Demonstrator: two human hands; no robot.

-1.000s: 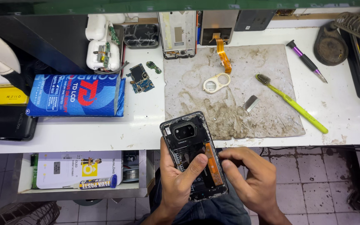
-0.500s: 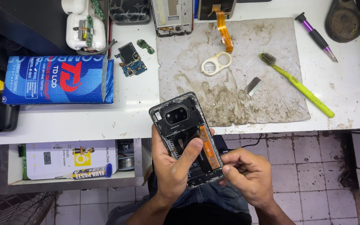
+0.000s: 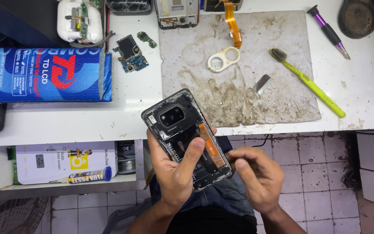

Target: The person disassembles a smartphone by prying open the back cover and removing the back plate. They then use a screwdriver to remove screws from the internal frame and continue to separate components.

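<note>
The opened phone (image 3: 188, 139) is held back side up over the lap, just below the edge of the workbench (image 3: 143, 99), with its rear cover already off, so that the camera block, the dark inner frame and an orange flex strip along its right side are laid bare. It is gripped by the left hand (image 3: 176, 175), whose fingers are wrapped round the lower body from beneath while the thumb is pressed across the middle of the exposed interior. The right hand (image 3: 256, 177) is kept just beside the phone's lower right edge, its fingers curled and its thumb and forefinger pinched close together; whether something small is caught between them cannot be told.

Disassembly is judged to be well advanced. Parts already taken out are spread on the bench above the hands: a small circuit board (image 3: 130, 53), a white camera-lens ring (image 3: 223, 60) on the stained grey mat (image 3: 282, 30), and a second orange flex cable (image 3: 232, 24) above that ring. A yellow-green brush (image 3: 308, 82) and a small metal blade (image 3: 262, 83) lie above the right hand, unused at this moment.

What is left appears to be work inside the frame itself, around the flex strip; no sign of reassembly is seen, and the back remains uncovered.
</note>
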